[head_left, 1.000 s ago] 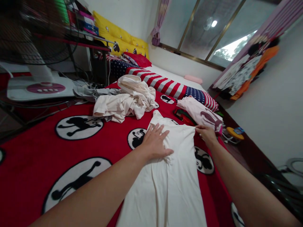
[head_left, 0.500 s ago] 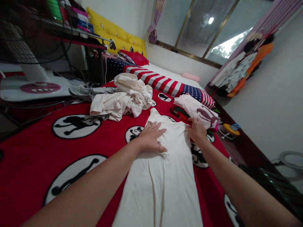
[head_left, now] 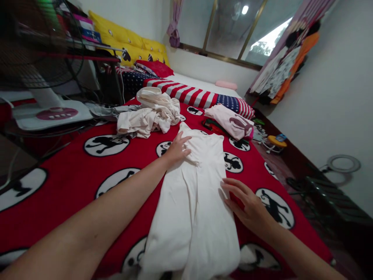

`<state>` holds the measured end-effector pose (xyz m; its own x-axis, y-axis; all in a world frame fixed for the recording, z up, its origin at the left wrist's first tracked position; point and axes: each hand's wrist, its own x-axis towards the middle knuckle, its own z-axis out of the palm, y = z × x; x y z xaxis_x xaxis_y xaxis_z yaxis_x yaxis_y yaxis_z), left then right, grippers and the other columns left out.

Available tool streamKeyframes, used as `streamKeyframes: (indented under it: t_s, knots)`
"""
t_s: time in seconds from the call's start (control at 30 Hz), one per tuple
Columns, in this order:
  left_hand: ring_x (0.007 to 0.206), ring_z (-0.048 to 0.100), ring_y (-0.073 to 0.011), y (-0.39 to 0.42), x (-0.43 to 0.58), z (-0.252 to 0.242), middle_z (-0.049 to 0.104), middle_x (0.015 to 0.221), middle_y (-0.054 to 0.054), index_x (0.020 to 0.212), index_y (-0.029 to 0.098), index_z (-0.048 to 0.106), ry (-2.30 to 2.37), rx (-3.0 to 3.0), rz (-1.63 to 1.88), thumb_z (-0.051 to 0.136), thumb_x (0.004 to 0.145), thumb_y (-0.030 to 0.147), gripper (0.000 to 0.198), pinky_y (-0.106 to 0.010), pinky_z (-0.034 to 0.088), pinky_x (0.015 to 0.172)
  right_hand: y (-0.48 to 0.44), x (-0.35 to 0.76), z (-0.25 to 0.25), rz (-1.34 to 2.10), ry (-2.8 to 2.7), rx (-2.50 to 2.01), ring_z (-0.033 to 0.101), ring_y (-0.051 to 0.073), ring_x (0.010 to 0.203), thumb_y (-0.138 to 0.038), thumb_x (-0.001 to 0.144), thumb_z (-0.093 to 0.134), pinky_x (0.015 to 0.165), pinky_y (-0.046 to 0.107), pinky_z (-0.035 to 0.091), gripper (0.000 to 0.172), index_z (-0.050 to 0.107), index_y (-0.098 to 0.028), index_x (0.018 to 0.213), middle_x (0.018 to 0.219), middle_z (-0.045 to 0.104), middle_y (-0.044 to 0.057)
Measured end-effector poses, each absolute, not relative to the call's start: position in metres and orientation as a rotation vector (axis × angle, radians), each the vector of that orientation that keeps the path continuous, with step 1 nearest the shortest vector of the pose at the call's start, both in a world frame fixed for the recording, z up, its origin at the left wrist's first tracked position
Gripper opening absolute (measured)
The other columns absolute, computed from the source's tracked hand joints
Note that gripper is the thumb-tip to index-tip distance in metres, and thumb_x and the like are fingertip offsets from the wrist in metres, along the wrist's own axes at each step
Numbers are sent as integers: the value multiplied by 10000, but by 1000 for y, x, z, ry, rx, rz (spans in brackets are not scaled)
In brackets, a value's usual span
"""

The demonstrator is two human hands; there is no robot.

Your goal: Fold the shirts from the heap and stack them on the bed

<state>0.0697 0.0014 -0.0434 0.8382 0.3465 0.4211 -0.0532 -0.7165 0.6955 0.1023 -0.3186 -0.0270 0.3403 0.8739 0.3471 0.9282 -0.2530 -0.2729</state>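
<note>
A long white garment point(head_left: 208, 210), dress-like with a gathered spot and folds down its middle, lies spread on the red blanket point(head_left: 67, 190). Flat on its upper left part rests my left hand point(head_left: 177, 149), fingers spread. At the garment's right edge, about halfway down, my right hand point(head_left: 244, 200) is open with fingers slightly apart, the fingertips at the cloth. The garment's lower end runs to the bottom of the view.
Crumpled cream clothes point(head_left: 154, 111) lie beyond on the left. A folded pink shirt point(head_left: 231, 121) lies beyond on the right. A fan point(head_left: 55, 111) stands at left; a bed with a striped cover point(head_left: 186, 93) is at the back. A yellow stool point(head_left: 276, 141) stands at right.
My right hand has let go of the garment's upper right corner and moved down along its right edge, opening. My left hand stays on the upper left part. The view has shifted.
</note>
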Motion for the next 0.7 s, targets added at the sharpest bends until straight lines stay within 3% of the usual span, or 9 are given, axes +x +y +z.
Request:
streamKeyframes:
  t_s: [0.1, 0.3, 0.43, 0.57, 0.7]
  knots:
    - [1432, 268, -283, -9, 33, -43, 299, 1537, -161, 1297, 148, 563, 73, 2416, 612, 597, 755, 123, 543, -437, 259, 1157, -347, 72, -27, -129, -1610, -2147, 547, 232, 1214, -193, 889, 533, 974, 385, 514, 410, 519, -286, 1287, 1334, 546, 112]
    - [1404, 337, -260, -20, -80, -25, 303, 1551, -114, 1280, 236, 588, -196, 2535, 192, 538, 839, 159, 451, -421, 328, 1120, -379, 33, -31, -148, -1789, -2110, 414, 256, 1350, -124, 815, 518, 1060, 455, 442, 593, 459, -290, 1381, 1452, 454, 92]
    - [1431, 274, -257, -27, -139, -3, 258, 1573, -27, 1333, 351, 537, -292, 2607, -85, 597, 773, 121, 608, -433, 312, 1132, -382, 25, -48, -242, -1889, -2134, 336, 276, 1397, -124, 788, 544, 1090, 506, 391, 640, 446, -268, 1404, 1507, 380, 89]
    - [1435, 256, -269, -39, -162, 11, 223, 1577, 15, 1348, 406, 509, -346, 2602, -107, 576, 717, 46, 729, -463, 317, 1131, -377, 19, -71, -492, -1825, -2140, 380, 258, 1374, -71, 812, 502, 1107, 513, 355, 640, 453, -302, 1408, 1476, 432, 82]
    - [1445, 213, -285, -50, -160, 11, 251, 1566, 30, 1354, 443, 489, -435, 2597, -127, 611, 714, 56, 758, -519, 248, 1155, -371, 10, -75, -552, -1905, -2078, 396, 252, 1364, -131, 859, 496, 1132, 486, 322, 595, 440, -303, 1426, 1450, 465, 78]
